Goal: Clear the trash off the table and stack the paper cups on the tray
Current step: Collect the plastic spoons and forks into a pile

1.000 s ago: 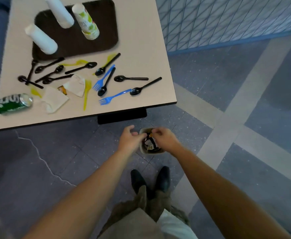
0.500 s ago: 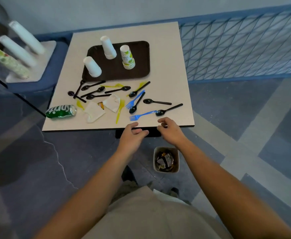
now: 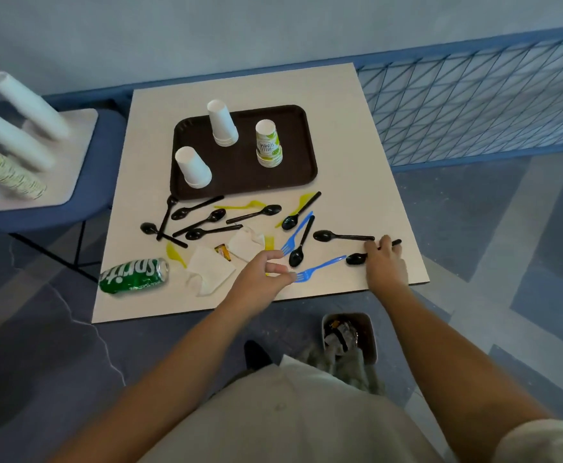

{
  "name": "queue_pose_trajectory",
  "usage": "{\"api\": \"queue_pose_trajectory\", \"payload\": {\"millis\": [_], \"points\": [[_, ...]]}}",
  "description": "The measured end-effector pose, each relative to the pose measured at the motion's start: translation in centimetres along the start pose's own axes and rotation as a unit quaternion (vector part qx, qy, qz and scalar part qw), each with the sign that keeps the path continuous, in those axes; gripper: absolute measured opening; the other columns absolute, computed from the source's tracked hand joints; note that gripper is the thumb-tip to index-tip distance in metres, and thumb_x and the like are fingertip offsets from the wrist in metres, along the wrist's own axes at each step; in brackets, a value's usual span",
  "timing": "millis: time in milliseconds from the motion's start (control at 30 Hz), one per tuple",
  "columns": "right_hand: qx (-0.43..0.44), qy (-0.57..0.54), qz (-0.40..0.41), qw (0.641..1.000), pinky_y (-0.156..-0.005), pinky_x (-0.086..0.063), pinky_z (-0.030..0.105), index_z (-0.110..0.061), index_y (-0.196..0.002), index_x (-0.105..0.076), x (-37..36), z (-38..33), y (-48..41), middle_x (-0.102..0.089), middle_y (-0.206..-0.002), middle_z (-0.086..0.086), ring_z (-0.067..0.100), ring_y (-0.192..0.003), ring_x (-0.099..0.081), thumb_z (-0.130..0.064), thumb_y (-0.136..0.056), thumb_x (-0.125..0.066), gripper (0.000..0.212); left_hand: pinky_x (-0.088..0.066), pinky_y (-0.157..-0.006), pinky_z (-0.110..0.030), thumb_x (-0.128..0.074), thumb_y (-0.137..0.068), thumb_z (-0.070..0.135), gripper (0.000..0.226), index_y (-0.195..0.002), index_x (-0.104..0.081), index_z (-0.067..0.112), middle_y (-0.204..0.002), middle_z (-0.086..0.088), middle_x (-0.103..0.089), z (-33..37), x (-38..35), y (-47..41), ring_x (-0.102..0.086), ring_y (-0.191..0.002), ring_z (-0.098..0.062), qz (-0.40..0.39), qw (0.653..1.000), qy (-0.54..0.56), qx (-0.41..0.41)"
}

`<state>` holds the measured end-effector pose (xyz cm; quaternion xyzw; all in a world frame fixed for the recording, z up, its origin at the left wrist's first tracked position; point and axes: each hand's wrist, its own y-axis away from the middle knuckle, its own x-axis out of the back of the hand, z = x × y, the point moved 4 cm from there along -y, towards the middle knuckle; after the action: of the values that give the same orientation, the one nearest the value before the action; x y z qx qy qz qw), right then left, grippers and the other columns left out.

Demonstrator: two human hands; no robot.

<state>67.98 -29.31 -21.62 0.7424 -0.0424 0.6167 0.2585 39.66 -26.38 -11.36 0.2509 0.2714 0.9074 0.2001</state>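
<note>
Nearest to us, on the floor by our feet, stands a small square waste bin (image 3: 373,342) with crumpled wrappers inside. Just beyond it runs the near edge of the pale square table (image 3: 357,155).

Our left hand (image 3: 260,282) is over that edge. Its thumb and forefinger curve toward one another, with their tips at the tines of a blue plastic fork (image 3: 322,266). We cannot tell whether they pinch it.

To the right, our right hand (image 3: 385,264) lies palm down on the handle of a black plastic spoon (image 3: 355,259), fingers bent over it. The bowl pokes out to the left. Whether the fingers close round the handle, we cannot tell.

Left of the left hand lie crumpled white paper napkins (image 3: 210,270). Near the table's near left corner a dented green soda can (image 3: 133,275) lies on its side.

Farther in, more black spoons (image 3: 270,210), a second blue fork (image 3: 295,233) and yellow plastic cutlery (image 3: 173,253) lie scattered.

Beyond them a dark brown plastic tray (image 3: 240,175) holds three upside-down stacks of paper cups. A short white stack (image 3: 193,167) stands at its near left, a taller white stack (image 3: 221,128) farther back, and a green-printed stack (image 3: 268,145) to the right.

Off the table to the far left, a blue chair (image 3: 103,155) bears a pale board (image 3: 73,128) with long cup stacks (image 3: 13,142).
</note>
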Motion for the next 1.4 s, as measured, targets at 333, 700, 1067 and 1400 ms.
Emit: {"api": "queue_pose_trajectory", "payload": {"millis": [333,700,1067,1400], "points": [[-0.012,0.052,0.058,0.997,-0.086,-0.045,0.046,-0.015,-0.118,-0.057,0.4,1.0,-0.5,-0.044,-0.121,0.013,0.035,-0.104,-0.042,-0.002,-0.087,-0.057,0.034,-0.052,-0.093,-0.031,-0.072,-0.094,0.036,0.042,-0.133,-0.058,0.032,-0.109,0.013,-0.073,1.4,3.6,-4.5,-0.07,-0.105,-0.011,-0.024,1.0,-0.009,-0.011],[0.073,-0.048,0.011,0.996,-0.091,-0.041,0.047,-0.021,-0.13,-0.046,2.0,-3.9,-4.8,-0.054,-0.118,0.003,0.028,-0.106,-0.054,-0.023,-0.103,-0.042,0.028,-0.048,-0.087,-0.03,-0.068,-0.096,0.03,0.043,-0.137,-0.056,0.027,-0.105,0.005,-0.073,3.7,2.4,-9.0,-0.067,-0.103,-0.011,-0.038,0.998,-0.038,0.026],[0.066,-0.069,0.004,0.995,-0.081,-0.045,0.046,-0.012,-0.118,-0.05,2.6,-3.3,-8.6,-0.047,-0.115,0.008,0.03,-0.098,-0.05,-0.028,-0.107,-0.042,0.021,-0.049,-0.074,-0.024,-0.066,-0.095,0.034,0.039,-0.133,-0.058,0.029,-0.101,0.006,-0.072,5.1,3.0,-12.2,-0.068,-0.092,-0.006,-0.022,0.999,-0.007,0.039],[0.161,-0.372,-0.115,0.907,-0.062,-0.044,0.042,-0.015,-0.105,-0.039,7.4,-15.9,-5.8,-0.06,-0.08,0.002,0.025,-0.07,-0.059,-0.021,-0.109,-0.038,0.007,-0.054,-0.078,-0.028,-0.068,-0.093,0.053,0.041,-0.12,-0.072,0.023,-0.108,0.004,-0.077,5.9,2.6,-13.5,-0.071,-0.103,-0.013,-0.032,0.992,0.104,0.067]]}}
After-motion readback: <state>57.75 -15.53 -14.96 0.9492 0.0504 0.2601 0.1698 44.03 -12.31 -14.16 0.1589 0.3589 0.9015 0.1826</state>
